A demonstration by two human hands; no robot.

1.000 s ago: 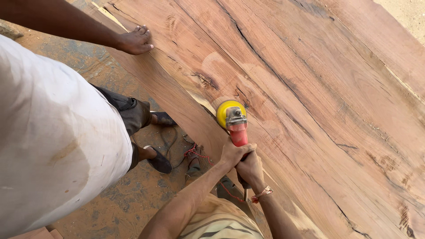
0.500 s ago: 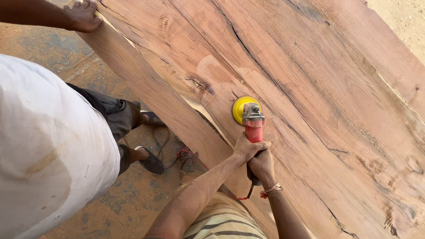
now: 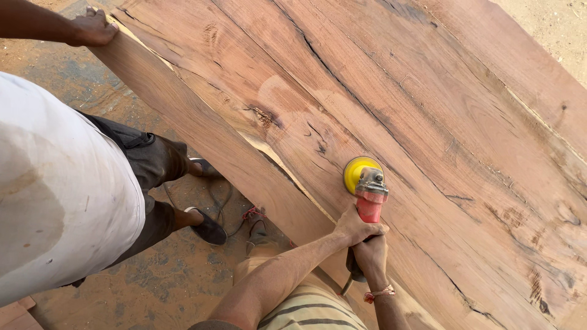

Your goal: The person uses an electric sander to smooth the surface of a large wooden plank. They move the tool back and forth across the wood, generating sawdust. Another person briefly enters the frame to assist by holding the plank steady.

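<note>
Since half a second ago the sander (image 3: 369, 190) has slid a little further along the slab (image 3: 428, 122), away from the near edge, and both hands have followed it. Its yellow disc lies flat on the wood, just beside a dark crack, close to the slab's near long edge. Left hand (image 3: 354, 227) is wrapped over the red body, fingers (image 3: 374, 228) closed tight around it. Right hand (image 3: 370, 256) grips the dark rear handle below, fingers closed as well; a red band sits on that wrist. At the slab's far left corner another person's hand (image 3: 95, 27) rests on the edge. That person, in a white shirt (image 3: 55, 189) and dark sandals (image 3: 206, 228), stands on the dirt floor (image 3: 165, 281) beside the slab.
</note>
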